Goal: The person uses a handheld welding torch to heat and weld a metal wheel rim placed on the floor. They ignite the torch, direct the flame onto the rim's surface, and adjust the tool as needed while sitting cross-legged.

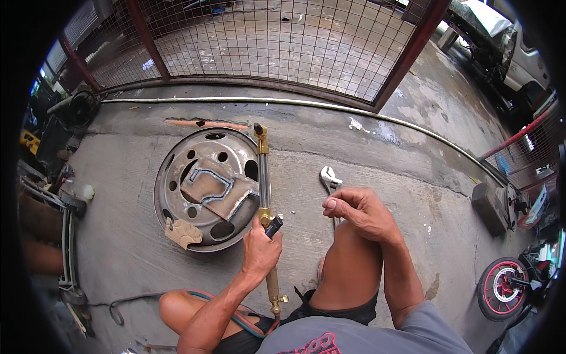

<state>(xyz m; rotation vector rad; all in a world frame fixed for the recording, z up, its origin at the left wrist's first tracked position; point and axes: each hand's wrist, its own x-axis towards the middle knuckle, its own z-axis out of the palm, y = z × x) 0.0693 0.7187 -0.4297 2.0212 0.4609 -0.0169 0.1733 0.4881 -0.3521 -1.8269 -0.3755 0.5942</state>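
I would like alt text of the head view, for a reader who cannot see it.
A person's left hand grips a brass torch near a wheel rim bearing a metal plate. The right hand, over one knee, is near a wrench on the concrete floor.

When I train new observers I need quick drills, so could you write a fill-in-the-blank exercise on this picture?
1. The long torch is held in the person's ____ hand.
2. The rough-cut metal plate lies on ____ of the large steel wheel.
3. In the picture, the adjustable wrench is to the ____ of the torch.
4. The rim of the motorcycle wheel is coloured ____.

Missing words: left; top; right; red.
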